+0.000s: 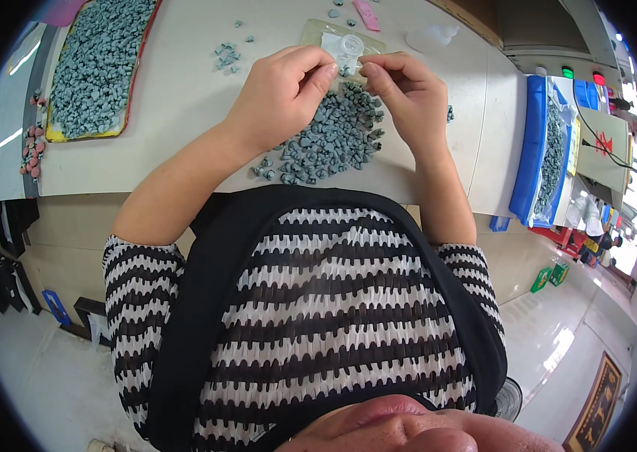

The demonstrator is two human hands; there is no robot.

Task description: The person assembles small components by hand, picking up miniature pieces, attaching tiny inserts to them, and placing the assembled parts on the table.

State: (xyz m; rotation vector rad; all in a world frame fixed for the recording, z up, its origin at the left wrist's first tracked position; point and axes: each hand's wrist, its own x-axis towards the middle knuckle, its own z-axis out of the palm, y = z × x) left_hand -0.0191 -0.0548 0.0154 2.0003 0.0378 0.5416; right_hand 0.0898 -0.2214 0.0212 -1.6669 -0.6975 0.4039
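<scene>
Both my hands are raised over the white table (183, 90), fingertips facing each other a short way apart. My left hand (284, 94) is closed in a pinch, thumb against forefinger. Opposite it, my right hand (411, 94) pinches as well. A small grey-green piece (345, 71) shows between the fingertips; whether either hand grips it is too small to tell. Below and between my wrists spreads a loose pile of similar small grey-green pieces (333, 135). Just beyond my fingers, a small clear round dish (351, 44) stands on a yellowish clear mat (317, 34).
At the left lies a yellow-and-red-rimmed tray (146, 49) full of the same pieces. Reddish round pieces (33, 151) line its left side. A few loose pieces (226, 56) lie beyond my left hand. A blue bin (528, 151) stands right; a pink strip (366, 13) lies at the back.
</scene>
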